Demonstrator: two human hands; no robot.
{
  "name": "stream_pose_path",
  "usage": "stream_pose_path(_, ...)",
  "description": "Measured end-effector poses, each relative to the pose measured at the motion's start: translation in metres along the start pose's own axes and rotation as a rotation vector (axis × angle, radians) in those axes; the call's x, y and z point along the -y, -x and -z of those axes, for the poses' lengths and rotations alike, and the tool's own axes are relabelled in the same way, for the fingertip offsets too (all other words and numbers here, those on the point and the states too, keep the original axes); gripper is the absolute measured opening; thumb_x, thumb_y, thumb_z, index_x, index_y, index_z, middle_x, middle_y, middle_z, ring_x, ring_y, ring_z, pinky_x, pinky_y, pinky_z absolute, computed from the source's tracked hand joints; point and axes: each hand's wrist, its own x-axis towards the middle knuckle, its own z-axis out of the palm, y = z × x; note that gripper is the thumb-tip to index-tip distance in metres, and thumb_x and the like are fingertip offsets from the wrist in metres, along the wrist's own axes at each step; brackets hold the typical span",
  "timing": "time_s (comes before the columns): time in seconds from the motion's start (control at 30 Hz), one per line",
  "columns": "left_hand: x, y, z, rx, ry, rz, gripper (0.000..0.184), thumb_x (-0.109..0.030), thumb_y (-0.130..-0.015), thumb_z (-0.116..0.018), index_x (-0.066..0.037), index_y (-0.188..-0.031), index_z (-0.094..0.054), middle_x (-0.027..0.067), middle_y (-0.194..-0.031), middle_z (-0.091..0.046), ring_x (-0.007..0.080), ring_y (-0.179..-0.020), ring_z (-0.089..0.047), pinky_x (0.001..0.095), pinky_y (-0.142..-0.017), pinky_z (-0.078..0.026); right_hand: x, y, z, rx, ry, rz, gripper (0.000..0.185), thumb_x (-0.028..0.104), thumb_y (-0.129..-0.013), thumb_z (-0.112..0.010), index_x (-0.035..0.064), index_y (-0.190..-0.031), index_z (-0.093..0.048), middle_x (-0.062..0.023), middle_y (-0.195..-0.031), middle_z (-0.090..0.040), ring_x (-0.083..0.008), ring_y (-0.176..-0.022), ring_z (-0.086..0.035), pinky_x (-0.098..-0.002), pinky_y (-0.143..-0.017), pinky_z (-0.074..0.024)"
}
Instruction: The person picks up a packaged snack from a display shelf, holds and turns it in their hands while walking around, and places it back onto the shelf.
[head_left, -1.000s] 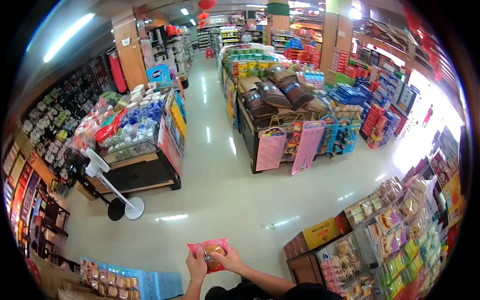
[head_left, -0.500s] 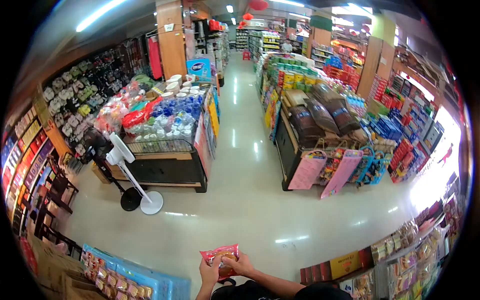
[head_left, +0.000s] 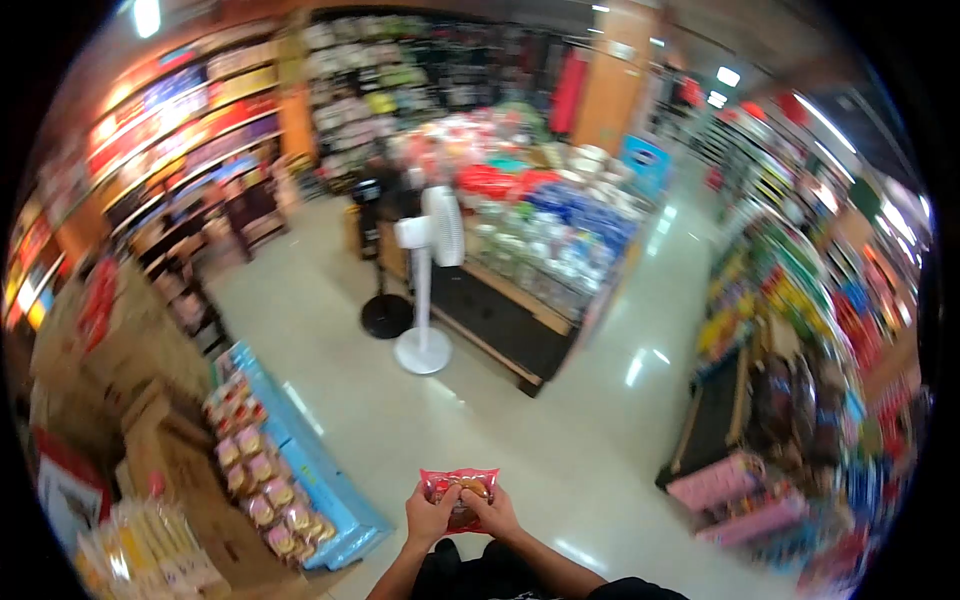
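Low in front of my body, both hands grip a red-edged snack packet with brown contents showing through its clear middle. My left hand closes around the packet's left side, thumb resting on the front. On the opposite side my right hand does the same, its thumb pressed on the front too. The fingers behind the packet are hidden. Its printing is too small to read.
Left of me, a blue display box holds packaged snacks, beside brown cardboard cartons. Ahead stand a white pedestal fan, a black fan and a goods-laden display stand. Another stand with pink bags is at right.
My view has swung left, so the fans and stands appear farther right and the cartons show more. Both hands still hold the packet, which now sits more level.
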Motion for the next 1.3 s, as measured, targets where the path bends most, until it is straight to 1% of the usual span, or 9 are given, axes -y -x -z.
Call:
stream_pose_path(0.1, 0.011, -0.020, 0.019, -0.169, -0.038, 0.049, 0.043, -0.032, -0.080, -0.077, 0.003, -0.100, -0.063, 0.0118, -0.089, -0.070, 0.0153, -0.079, -0.066, 0.0308, -0.072, -0.053, 0.006, -0.039, -0.019, 0.180, -0.044, -0.023, 0.030, 0.015, -0.094, -0.062, 0.0000, -0.119, -0.058, -0.0055, -0.108, -0.065, -0.0139, -0.099, -0.060, -0.0310, -0.087, -0.0495)
stream_pose_path(0.2, 0.010, -0.042, 0.035, -0.340, 0.007, 0.083, 0.043, -0.033, -0.080, -0.077, 0.003, -0.101, -0.063, 0.0116, -0.089, -0.070, 0.0154, -0.080, -0.066, 0.0309, -0.072, -0.053, -0.002, -0.088, -0.041, 0.358, -0.026, -0.059, 0.030, 0.014, -0.093, -0.063, 0.0000, -0.119, -0.058, -0.0060, -0.109, -0.064, -0.0144, -0.100, -0.060, -0.0312, -0.089, -0.0492)
stream_pose_path(0.3, 0.028, -0.071, 0.045, -0.500, 0.054, 0.073, 0.042, -0.032, -0.081, -0.076, 0.002, -0.102, -0.063, 0.0108, -0.090, -0.070, 0.0153, -0.081, -0.066, 0.0309, -0.073, -0.053, 0.004, -0.132, -0.066, 0.518, -0.169, -0.064, 0.035, 0.018, -0.091, -0.067, 0.0007, -0.121, -0.058, -0.0070, -0.111, -0.065, -0.0136, -0.100, -0.060, -0.0300, -0.089, -0.0488)
stream_pose_path(0.43, -0.007, -0.115, 0.046, -0.652, 0.029, 0.056, 0.038, -0.030, -0.083, -0.075, 0.000, -0.103, -0.063, 0.0101, -0.092, -0.070, 0.0147, -0.082, -0.066, 0.0304, -0.073, -0.053, 0.029, -0.196, -0.084, 0.638, -0.072, -0.028, 0.037, 0.019, -0.090, -0.068, 0.0006, -0.121, -0.058, -0.0068, -0.110, -0.065, -0.0136, -0.100, -0.060, -0.0296, -0.089, -0.0486)
stream_pose_path(0.6, -0.022, -0.176, 0.037, -0.732, 0.072, -0.001, 0.036, -0.028, -0.084, -0.074, 0.000, -0.104, -0.064, 0.0095, -0.093, -0.070, 0.0139, -0.082, -0.065, 0.0299, -0.073, -0.052, 0.068, -0.270, -0.087, 0.784, 0.021, 0.063, 0.032, 0.013, -0.090, -0.065, 0.0003, -0.119, -0.058, -0.0059, -0.109, -0.064, -0.0148, -0.098, -0.061, -0.0315, -0.087, -0.0498)
stream_pose_path(0.8, -0.038, -0.235, 0.028, -0.795, 0.044, 0.028, 0.034, -0.026, -0.084, -0.074, 0.000, -0.103, -0.065, 0.0084, -0.093, -0.071, 0.0127, -0.082, -0.065, 0.0294, -0.074, -0.052, 0.066, -0.336, -0.095, 0.835, -0.193, -0.040, 0.032, 0.014, -0.088, -0.070, -0.0005, -0.115, -0.059, -0.0069, -0.108, -0.066, -0.0135, -0.097, -0.061, -0.0301, -0.085, -0.0504)
stream_pose_path(0.93, -0.034, -0.257, 0.033, -0.852, 0.106, 0.027, 0.034, -0.026, -0.084, -0.074, 0.000, -0.104, -0.065, 0.0080, -0.092, -0.071, 0.0120, -0.082, -0.065, 0.0290, -0.074, -0.052, 0.070, -0.366, -0.110, 0.910, -0.114, -0.017, 0.032, 0.013, -0.088, -0.069, -0.0004, -0.116, -0.058, -0.0062, -0.107, -0.066, -0.0134, -0.096, -0.061, -0.0299, -0.085, -0.0505)
stream_pose_path(1.1, -0.023, -0.289, 0.060, -0.960, 0.083, 0.066, 0.034, -0.027, -0.084, -0.074, 0.000, -0.103, -0.066, 0.0082, -0.091, -0.071, 0.0121, -0.081, -0.065, 0.0293, -0.072, -0.052, 0.084, -0.396, -0.149, 0.966, -0.046, -0.037, 0.031, 0.013, -0.089, -0.068, -0.0009, -0.116, -0.058, -0.0063, -0.106, -0.066, -0.0137, -0.095, -0.062, -0.0298, -0.085, -0.0506)
stream_pose_path(1.3, -0.014, -0.337, 0.122, -1.071, 0.075, 0.056, 0.033, -0.026, -0.084, -0.074, 0.000, -0.103, -0.065, 0.0089, -0.090, -0.071, 0.0138, -0.080, -0.065, 0.0304, -0.072, -0.053, 0.099, -0.443, -0.225, 1.062, 0.060, 0.083, 0.032, 0.013, -0.088, -0.070, -0.0011, -0.115, -0.059, -0.0073, -0.107, -0.066, -0.0144, -0.096, -0.062, -0.0303, -0.085, -0.0508)
